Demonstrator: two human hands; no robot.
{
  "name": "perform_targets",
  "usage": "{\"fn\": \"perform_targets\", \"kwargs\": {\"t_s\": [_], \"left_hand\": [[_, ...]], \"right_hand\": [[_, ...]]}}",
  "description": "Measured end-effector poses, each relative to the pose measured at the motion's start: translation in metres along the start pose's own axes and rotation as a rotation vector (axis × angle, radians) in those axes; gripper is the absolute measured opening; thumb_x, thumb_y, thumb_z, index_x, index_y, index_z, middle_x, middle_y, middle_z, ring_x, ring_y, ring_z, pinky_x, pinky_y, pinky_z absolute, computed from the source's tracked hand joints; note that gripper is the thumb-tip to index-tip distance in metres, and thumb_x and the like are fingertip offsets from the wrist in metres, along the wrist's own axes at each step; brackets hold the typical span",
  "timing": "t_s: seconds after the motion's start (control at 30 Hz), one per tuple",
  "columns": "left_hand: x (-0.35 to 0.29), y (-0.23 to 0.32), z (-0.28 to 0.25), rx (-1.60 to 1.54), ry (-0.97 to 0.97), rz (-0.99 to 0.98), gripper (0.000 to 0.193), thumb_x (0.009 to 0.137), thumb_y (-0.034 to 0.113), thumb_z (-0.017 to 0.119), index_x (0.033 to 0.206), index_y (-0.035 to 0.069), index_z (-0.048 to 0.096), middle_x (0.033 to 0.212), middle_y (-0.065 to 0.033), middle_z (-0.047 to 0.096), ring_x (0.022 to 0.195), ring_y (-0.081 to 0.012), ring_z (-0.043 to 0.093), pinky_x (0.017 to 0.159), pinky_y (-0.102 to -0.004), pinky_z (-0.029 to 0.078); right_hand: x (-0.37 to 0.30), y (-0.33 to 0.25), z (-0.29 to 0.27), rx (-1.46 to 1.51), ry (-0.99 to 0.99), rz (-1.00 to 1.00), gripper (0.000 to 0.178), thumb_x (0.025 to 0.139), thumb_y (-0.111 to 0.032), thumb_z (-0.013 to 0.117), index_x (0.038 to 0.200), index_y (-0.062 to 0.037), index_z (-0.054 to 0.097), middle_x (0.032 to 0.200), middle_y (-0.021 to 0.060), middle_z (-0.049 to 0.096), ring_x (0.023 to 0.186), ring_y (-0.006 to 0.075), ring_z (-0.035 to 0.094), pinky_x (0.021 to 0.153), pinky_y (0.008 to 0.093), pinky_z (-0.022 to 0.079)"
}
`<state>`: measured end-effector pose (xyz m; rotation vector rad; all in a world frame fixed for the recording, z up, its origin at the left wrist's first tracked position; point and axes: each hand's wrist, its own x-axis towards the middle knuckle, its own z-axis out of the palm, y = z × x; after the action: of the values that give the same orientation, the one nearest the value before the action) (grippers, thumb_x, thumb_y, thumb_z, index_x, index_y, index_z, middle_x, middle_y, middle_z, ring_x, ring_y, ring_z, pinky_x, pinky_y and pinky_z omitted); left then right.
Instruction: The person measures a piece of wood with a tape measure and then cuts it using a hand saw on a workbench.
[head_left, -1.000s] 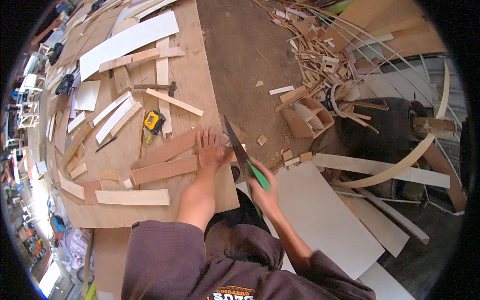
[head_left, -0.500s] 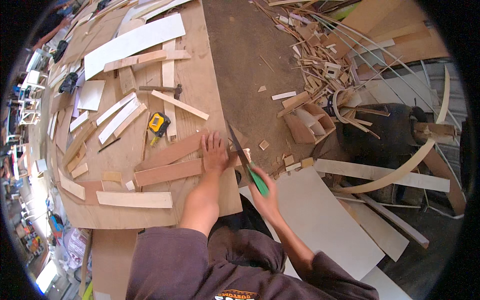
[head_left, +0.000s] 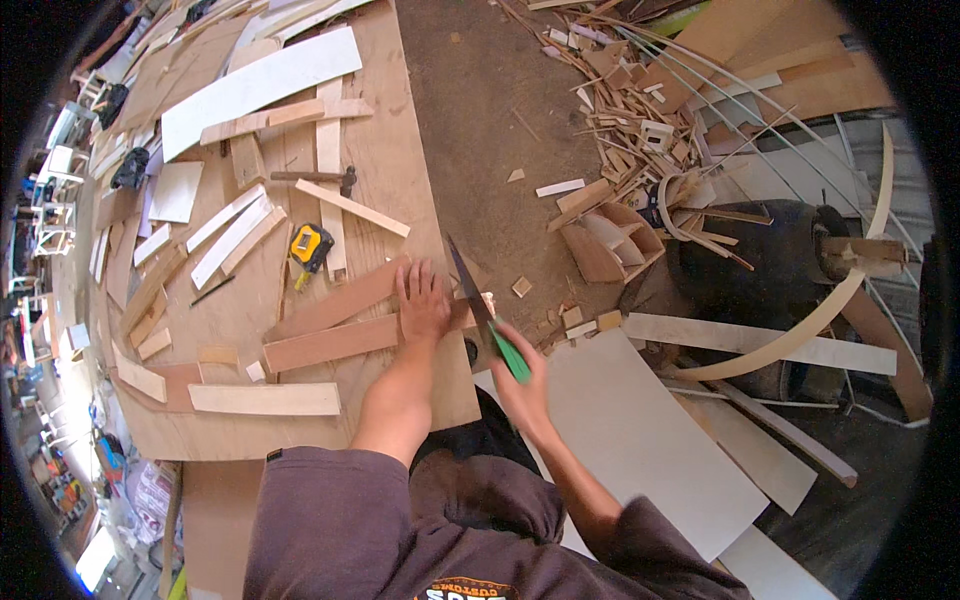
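Observation:
My left hand (head_left: pixel 424 302) lies flat, fingers spread, on a long reddish wood strip (head_left: pixel 340 342) at the right edge of the plywood work table (head_left: pixel 400 170). A second reddish strip (head_left: pixel 340 298) lies just beyond it. My right hand (head_left: pixel 522 388) grips the green handle of a hand saw (head_left: pixel 478 302), whose dark blade rises across the strip's end right beside my left fingers. The strip's short end sticks out past the blade over the table edge.
A yellow tape measure (head_left: pixel 310 246), a hammer (head_left: pixel 318 178), a pencil and several pale boards lie on the table. Right of it, the dirt floor holds a heap of wood offcuts (head_left: pixel 640 130), a white panel (head_left: pixel 640 430), bent laths and a dark drum (head_left: pixel 760 260).
The saw has shifted slightly along its cut while my left hand stays pressed on the strip. The view has drifted a little; nothing else moved.

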<state>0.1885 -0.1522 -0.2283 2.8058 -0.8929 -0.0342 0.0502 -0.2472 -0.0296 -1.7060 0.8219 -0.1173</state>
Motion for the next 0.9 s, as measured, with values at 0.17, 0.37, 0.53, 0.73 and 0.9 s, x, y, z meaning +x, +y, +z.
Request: {"fn": "perform_targets", "kwargs": {"t_s": [0.17,0.37,0.53,0.73,0.9], "left_hand": [[-0.009,0.002,-0.014,-0.029,-0.036,-0.017,0.042,0.082,0.024,0.059,0.121,0.007,0.060,0.143,-0.0120,0.046,0.140,-0.0289,0.034,0.122,-0.0539,0.014],[-0.009,0.009,-0.006,0.013,-0.028,0.046,0.041,0.082,0.024,0.059,0.120,0.007,0.059,0.142,-0.0120,0.046,0.141,-0.0287,0.033,0.122,-0.0541,0.014],[-0.010,-0.002,-0.002,0.046,0.004,0.012,0.039,0.085,0.026,0.059,0.119,0.008,0.058,0.143,-0.0115,0.045,0.141,-0.0282,0.032,0.122,-0.0546,0.013],[-0.004,0.010,-0.009,-0.017,-0.039,0.022,0.038,0.085,0.023,0.058,0.119,0.006,0.058,0.143,-0.0128,0.044,0.141,-0.0287,0.032,0.121,-0.0562,0.013],[-0.005,0.005,-0.007,-0.043,-0.019,0.022,0.041,0.083,0.022,0.058,0.120,0.005,0.058,0.143,-0.0129,0.044,0.141,-0.0291,0.032,0.122,-0.0559,0.012]], "right_hand": [[-0.053,-0.051,-0.046,-0.073,-0.111,0.106,0.042,0.086,-0.001,0.055,0.128,0.0040,0.059,0.123,0.0196,0.066,0.117,0.0246,0.061,0.102,0.0339,0.044],[0.075,0.020,0.030,-0.107,-0.006,0.006,0.042,0.085,-0.001,0.055,0.126,0.0053,0.059,0.122,0.0231,0.065,0.113,0.0245,0.062,0.097,0.0347,0.046],[-0.025,-0.048,-0.042,0.028,-0.098,0.146,0.043,0.084,-0.001,0.056,0.127,0.0040,0.060,0.118,0.0160,0.067,0.115,0.0211,0.060,0.100,0.0325,0.044],[0.074,0.011,-0.008,-0.024,-0.100,0.158,0.042,0.084,-0.007,0.055,0.124,0.0022,0.062,0.095,0.0115,0.064,0.081,0.0157,0.055,0.071,0.0290,0.042],[0.087,0.041,0.017,-0.001,-0.069,0.077,0.043,0.083,-0.006,0.056,0.125,0.0007,0.062,0.091,0.0102,0.063,0.079,0.0145,0.055,0.069,0.0285,0.042]]}}
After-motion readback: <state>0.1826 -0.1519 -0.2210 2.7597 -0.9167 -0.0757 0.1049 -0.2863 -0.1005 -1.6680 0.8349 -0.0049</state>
